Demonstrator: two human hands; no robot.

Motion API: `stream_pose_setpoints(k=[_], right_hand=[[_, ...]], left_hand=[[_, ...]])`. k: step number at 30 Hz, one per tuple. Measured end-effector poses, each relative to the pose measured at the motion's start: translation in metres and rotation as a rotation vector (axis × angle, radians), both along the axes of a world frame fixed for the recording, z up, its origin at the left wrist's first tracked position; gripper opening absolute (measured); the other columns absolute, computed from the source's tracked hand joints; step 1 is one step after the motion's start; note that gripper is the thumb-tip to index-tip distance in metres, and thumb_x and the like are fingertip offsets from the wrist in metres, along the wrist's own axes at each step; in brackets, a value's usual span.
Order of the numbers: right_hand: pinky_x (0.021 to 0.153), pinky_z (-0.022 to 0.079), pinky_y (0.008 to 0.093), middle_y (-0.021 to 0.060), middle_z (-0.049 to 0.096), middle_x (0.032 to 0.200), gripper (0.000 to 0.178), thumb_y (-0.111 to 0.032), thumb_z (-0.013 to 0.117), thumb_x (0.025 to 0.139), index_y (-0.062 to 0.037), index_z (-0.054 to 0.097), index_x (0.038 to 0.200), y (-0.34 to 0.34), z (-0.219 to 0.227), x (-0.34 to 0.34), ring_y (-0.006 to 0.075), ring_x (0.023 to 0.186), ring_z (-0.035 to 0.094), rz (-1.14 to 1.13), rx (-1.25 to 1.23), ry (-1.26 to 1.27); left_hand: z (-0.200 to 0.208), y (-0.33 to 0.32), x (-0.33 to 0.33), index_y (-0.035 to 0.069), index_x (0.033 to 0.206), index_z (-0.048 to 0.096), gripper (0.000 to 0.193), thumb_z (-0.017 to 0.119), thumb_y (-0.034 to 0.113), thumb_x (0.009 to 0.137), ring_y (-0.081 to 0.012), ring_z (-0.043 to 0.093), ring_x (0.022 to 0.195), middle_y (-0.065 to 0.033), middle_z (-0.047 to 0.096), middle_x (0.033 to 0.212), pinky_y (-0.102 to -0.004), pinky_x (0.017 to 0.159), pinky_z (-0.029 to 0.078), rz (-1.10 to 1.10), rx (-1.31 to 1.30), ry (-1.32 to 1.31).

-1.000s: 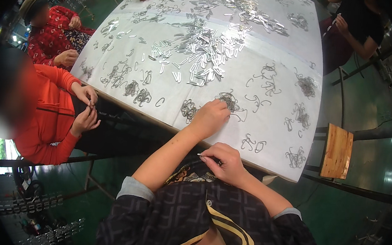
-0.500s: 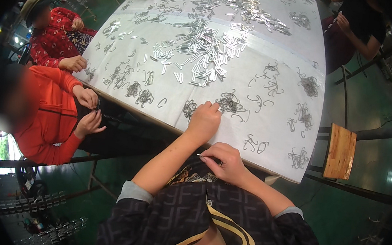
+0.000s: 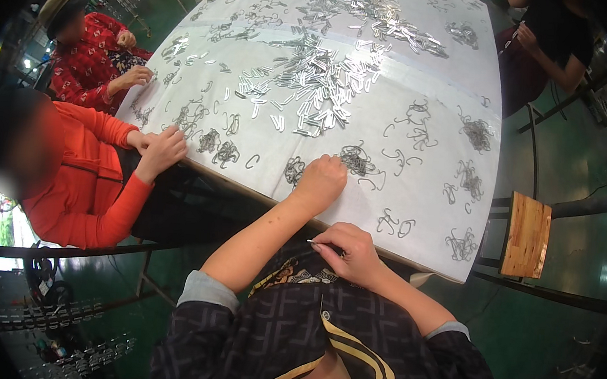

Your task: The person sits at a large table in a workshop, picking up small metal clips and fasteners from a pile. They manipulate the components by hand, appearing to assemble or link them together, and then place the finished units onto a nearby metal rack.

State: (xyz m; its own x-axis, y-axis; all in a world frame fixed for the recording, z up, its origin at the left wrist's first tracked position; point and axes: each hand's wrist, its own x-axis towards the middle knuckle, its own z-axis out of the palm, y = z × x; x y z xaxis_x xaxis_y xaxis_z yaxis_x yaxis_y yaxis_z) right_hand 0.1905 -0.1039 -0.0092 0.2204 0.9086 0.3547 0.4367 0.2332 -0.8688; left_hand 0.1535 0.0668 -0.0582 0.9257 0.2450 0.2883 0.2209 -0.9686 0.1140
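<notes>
My left hand point(image 3: 322, 185) rests on the white-covered table point(image 3: 346, 200), its fingers curled together at the edge of a pile of bent wire hooks point(image 3: 355, 159); what they grip, if anything, is hidden. A smaller heap of hooks point(image 3: 294, 168) lies just left of that hand. In front of my body, just off the table's near edge, my right hand point(image 3: 350, 253) pinches a small silver metal piece point(image 3: 311, 241) between thumb and fingers. Only its bright tip shows. Loose hooks point(image 3: 396, 224) lie on the table beyond my right hand.
A large spread of flat silver metal pieces point(image 3: 327, 83) covers the table's middle. More hook piles point(image 3: 476, 134) lie along the right side. Co-workers sit at the left, one in an orange top point(image 3: 94, 186); another person stands far right. A wooden stool point(image 3: 527, 236) is at right.
My left hand has shifted slightly, its fingers curling more; my right hand is nearly still. The orange-topped person's hands have moved up to the table edge, and the far-left person's hand has lifted.
</notes>
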Motion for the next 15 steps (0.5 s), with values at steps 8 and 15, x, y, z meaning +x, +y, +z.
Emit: stream_pose_setpoints(k=[8, 15], right_hand=[[0.065, 0.048, 0.0358, 0.0094, 0.062, 0.075, 0.009, -0.004, 0.071, 0.076, -0.0042, 0.067, 0.085, -0.001, 0.002, 0.000, 0.0281, 0.069, 0.060, -0.001, -0.005, -0.012], [0.064, 0.048, 0.0363, 0.0107, 0.062, 0.075, 0.008, -0.004, 0.071, 0.078, -0.0029, 0.067, 0.085, -0.001, -0.001, -0.002, 0.0288, 0.068, 0.061, -0.037, -0.046, 0.029]], left_hand=[[0.005, 0.012, 0.001, 0.001, 0.074, 0.064, 0.004, 0.065, 0.005, 0.071, -0.0269, 0.064, 0.070, -0.0135, 0.063, 0.074, -0.0369, 0.062, 0.053, 0.024, -0.183, -0.031], [0.012, 0.032, -0.018, 0.000, 0.092, 0.067, 0.017, 0.069, 0.015, 0.085, -0.0126, 0.060, 0.064, -0.0082, 0.069, 0.081, -0.0269, 0.058, 0.047, 0.242, -1.317, 0.058]])
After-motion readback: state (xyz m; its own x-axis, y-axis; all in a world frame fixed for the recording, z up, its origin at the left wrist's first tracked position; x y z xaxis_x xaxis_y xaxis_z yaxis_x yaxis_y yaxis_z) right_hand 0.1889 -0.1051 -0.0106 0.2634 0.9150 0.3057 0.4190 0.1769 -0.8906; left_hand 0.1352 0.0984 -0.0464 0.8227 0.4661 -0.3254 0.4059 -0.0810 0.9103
